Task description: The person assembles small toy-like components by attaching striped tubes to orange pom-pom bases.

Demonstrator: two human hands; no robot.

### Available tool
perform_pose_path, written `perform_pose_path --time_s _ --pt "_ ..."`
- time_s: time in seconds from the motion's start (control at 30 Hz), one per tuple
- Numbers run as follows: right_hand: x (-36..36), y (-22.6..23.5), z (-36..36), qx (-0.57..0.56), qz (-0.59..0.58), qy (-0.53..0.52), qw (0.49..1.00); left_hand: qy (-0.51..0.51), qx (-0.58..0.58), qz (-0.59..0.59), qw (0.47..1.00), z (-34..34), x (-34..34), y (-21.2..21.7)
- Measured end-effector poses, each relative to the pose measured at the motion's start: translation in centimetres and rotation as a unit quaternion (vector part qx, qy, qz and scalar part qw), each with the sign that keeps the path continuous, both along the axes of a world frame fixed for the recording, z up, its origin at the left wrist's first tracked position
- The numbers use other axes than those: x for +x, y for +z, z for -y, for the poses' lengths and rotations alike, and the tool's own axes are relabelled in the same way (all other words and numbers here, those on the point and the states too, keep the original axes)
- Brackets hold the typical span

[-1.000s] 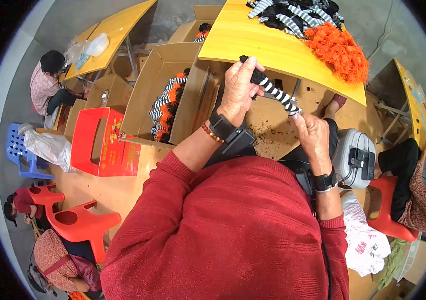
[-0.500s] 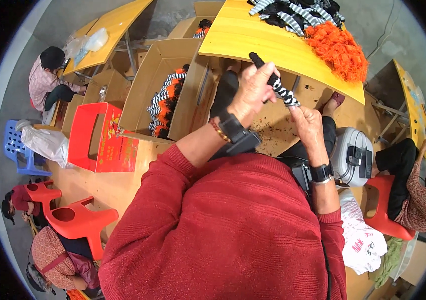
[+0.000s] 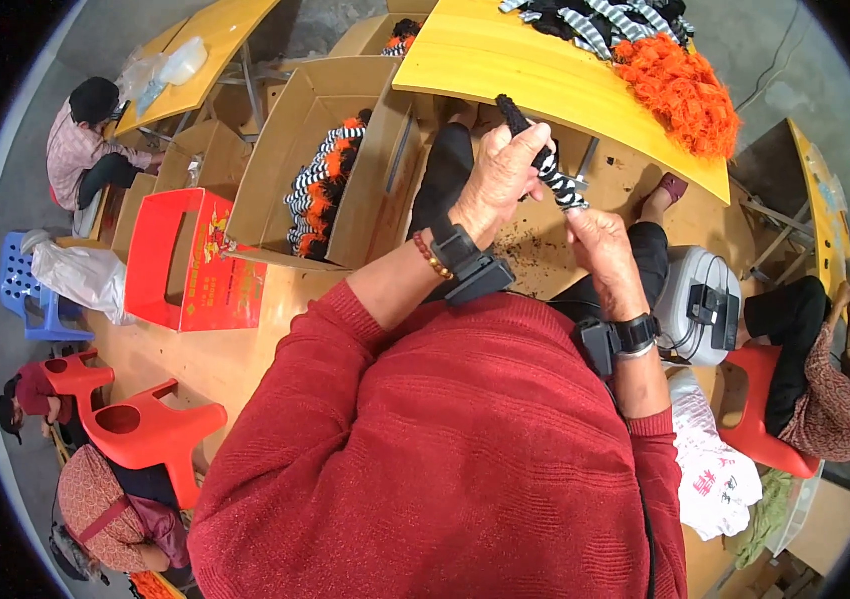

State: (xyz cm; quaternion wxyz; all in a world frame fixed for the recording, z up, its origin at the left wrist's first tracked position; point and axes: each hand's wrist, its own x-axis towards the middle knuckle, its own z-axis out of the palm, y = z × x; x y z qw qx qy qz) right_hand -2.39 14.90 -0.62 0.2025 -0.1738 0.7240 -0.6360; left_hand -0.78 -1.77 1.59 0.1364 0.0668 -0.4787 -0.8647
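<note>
Both hands are sitting closer together than a second ago, the striped piece now drawn in shorter between them and raised toward the bench edge.

Far to the left of the left hand, a red box (image 3: 195, 262) is standing on the wooden floor beside an open cardboard carton (image 3: 290, 150) that is holding black, white and orange striped pieces (image 3: 317, 195). Red plastic chairs (image 3: 140, 429) are standing nearer the lower left, with other people sitting around them.

The left hand (image 3: 501, 178) is closing its fingers around the upper part of a black-and-white striped fabric tube (image 3: 545, 165), whose dark end is poking up above the knuckles. A dark wrist-worn device and a bead bracelet are showing just below that hand.

Just to the right and slightly lower, the right hand (image 3: 599, 250) is pinching the tube's lower striped end, fingers together on it, the two hands nearly touching.

Above both hands, the yellow bench (image 3: 505, 75) is carrying a heap of orange fluff (image 3: 679, 90) and more striped pieces (image 3: 604, 22). Right of the right hand, a grey machine (image 3: 704, 304) is standing on the floor, and another person is sitting on a red seat beyond it.
</note>
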Motion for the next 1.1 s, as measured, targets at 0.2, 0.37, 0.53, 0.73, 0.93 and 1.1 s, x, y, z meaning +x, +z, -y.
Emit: perform_pose_path --time_s 0.2,0.37,0.53,0.73,0.93,1.1 --pt "0.3 0.1 -0.8 -0.072 0.155 0.025 0.985 -0.113 -0.042 -0.027 0.992 1.9 0.0 0.4" --pt "-0.1 -0.3 -2.2 -0.071 0.151 -0.009 0.986 -0.148 -0.122 -0.009 0.981 4.1 0.8 0.1" --pt "0.5 -1.0 -1.8 -0.112 0.179 -0.006 0.977 -0.159 -0.188 0.035 0.969 4.2 2.0 -1.2" --pt "0.5 -1.5 -1.8 -0.066 0.145 -0.021 0.987 -0.194 -0.253 0.102 0.942 2.8 3.2 -1.3" --pt "0.2 -0.9 -1.7 0.015 0.012 -0.028 0.999 -0.088 -0.296 0.014 0.951 6.2 1.5 -1.0" --pt "-0.2 -2.0 -1.6 0.038 -0.038 -0.029 0.998 -0.109 -0.113 -0.042 0.987 3.9 -0.6 -0.2"
